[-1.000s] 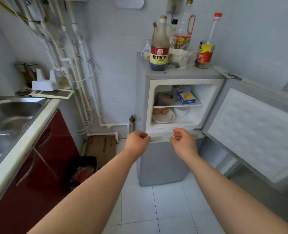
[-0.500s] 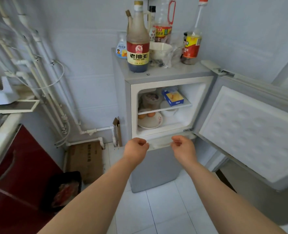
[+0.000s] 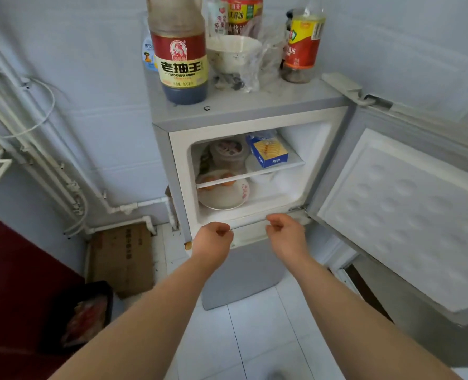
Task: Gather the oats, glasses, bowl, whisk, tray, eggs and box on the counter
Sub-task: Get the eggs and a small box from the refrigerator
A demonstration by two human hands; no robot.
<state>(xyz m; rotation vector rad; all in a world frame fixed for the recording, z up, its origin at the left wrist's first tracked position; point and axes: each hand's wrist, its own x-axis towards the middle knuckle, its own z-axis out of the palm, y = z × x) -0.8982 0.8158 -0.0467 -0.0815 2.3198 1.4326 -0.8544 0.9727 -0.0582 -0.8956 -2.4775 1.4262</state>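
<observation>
- The left hand (image 3: 213,238) hangs in front of the lower edge of the open fridge (image 3: 254,116) compartment, fingers curled loosely into the palm, holding nothing.
- The right hand (image 3: 284,233) is just to its right at the same edge, fingers also curled in and empty; whether either hand touches the fridge frame is hard to tell.
- The fridge door (image 3: 402,215) swings wide open to the right, and its far right side is cut off by the frame.
- On the inner shelf (image 3: 287,164), the blue and yellow box (image 3: 269,153) lies at the right, with a round lidded container (image 3: 228,153) to its left; the container's contents are blurred.
- Below the shelf, the eggs (image 3: 221,180) sit on a white plate (image 3: 227,197) at the left; the shelf edge crosses them, so their number is unclear.
- A pale object behind the plate on the right is too washed out to identify.
- On top of the fridge stand a dark soy sauce bottle (image 3: 182,61), a white cup (image 3: 232,53) beside crumpled clear plastic, and a red-labelled bottle (image 3: 302,42); all bottle tops are cut off.
- At the near left, a dark bin (image 3: 84,316) sits beside flattened cardboard (image 3: 123,256).
</observation>
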